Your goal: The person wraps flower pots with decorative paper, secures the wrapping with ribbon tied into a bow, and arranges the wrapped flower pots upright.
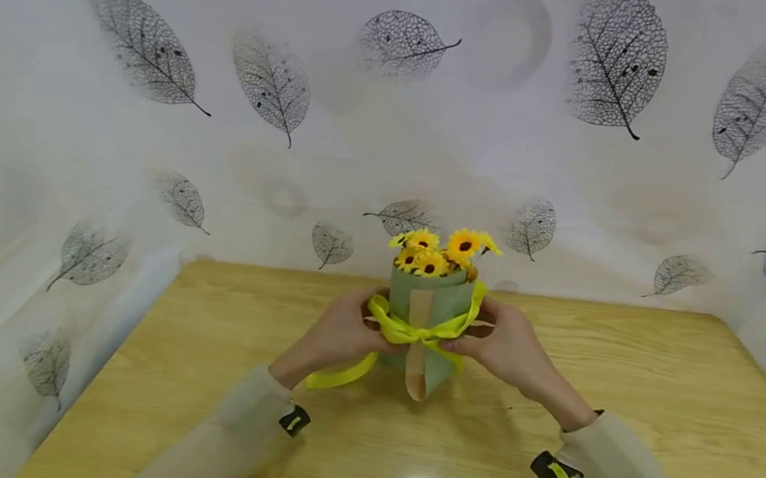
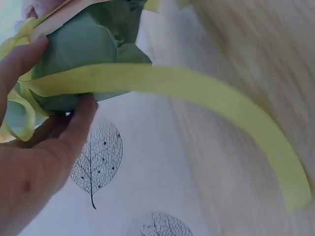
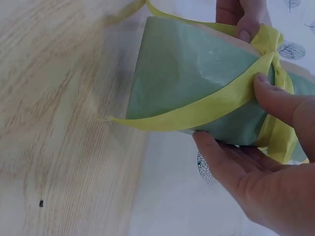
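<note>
A small bouquet (image 1: 444,300) of yellow sunflowers wrapped in green paper stands upright at the middle of the head view. A yellow ribbon (image 1: 419,334) is tied in a bow round its wrap, above a tan paper strip (image 1: 417,376). My left hand (image 1: 355,327) grips the left side of the wrap, thumb in front and fingers behind. On the opposite side my right hand (image 1: 506,340) holds it the same way, thumb by the bow. One long ribbon tail (image 2: 197,86) trails out past my left hand. Another tail (image 3: 192,110) lies along the paper in the right wrist view.
The bouquet is over a wooden table (image 1: 209,413) near its back edge. Behind rises a pale cloth backdrop (image 1: 401,132) printed with dark leaves. Each sleeve has a small black wrist device, one at the left cuff (image 1: 295,420) and one at the right (image 1: 555,471).
</note>
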Demonstrator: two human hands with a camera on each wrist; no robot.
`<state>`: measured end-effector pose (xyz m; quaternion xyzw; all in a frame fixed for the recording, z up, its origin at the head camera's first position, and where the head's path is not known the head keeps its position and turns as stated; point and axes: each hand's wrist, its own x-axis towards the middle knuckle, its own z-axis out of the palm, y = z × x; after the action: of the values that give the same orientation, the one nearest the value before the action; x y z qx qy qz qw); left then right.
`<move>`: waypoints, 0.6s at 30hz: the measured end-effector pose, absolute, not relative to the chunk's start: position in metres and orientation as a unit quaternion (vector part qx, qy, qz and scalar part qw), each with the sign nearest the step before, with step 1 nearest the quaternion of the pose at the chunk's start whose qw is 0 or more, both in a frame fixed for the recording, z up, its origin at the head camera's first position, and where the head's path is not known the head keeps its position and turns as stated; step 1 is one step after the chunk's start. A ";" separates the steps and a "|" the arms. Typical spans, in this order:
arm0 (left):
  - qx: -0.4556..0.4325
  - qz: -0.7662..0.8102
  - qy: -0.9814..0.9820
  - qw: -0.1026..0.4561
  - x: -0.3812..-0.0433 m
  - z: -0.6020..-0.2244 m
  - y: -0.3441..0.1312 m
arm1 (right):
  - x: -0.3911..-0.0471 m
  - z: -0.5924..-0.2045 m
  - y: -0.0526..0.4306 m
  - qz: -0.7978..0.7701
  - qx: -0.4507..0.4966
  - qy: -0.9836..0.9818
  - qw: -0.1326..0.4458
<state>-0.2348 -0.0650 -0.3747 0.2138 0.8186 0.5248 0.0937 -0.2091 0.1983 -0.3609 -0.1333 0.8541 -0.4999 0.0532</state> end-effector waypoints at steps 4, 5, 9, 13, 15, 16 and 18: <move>0.232 0.500 0.832 0.052 -0.239 -0.378 -0.067 | -0.214 -0.366 0.194 -0.502 -0.154 0.850 0.027; 0.236 0.497 0.834 0.046 -0.240 -0.380 -0.067 | -0.215 -0.368 0.193 -0.505 -0.158 0.848 0.024; 0.249 0.474 0.844 0.019 -0.244 -0.387 -0.065 | -0.220 -0.376 0.190 -0.493 -0.162 0.855 0.018; 0.246 0.458 0.854 0.021 -0.244 -0.393 -0.064 | -0.221 -0.383 0.189 -0.470 -0.151 0.869 0.026; 0.242 0.451 0.858 0.031 -0.244 -0.394 -0.063 | -0.221 -0.386 0.189 -0.460 -0.151 0.874 0.031; 0.243 0.448 0.860 0.034 -0.243 -0.395 -0.063 | -0.221 -0.388 0.190 -0.458 -0.153 0.875 0.035; 0.245 0.438 0.864 0.041 -0.242 -0.396 -0.062 | -0.220 -0.390 0.190 -0.457 -0.161 0.874 0.034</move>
<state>-0.2424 -0.0623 -0.3956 0.2454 0.8638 0.4381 0.0406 -0.2205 0.1904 -0.3904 -0.1610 0.8740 -0.4572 0.0343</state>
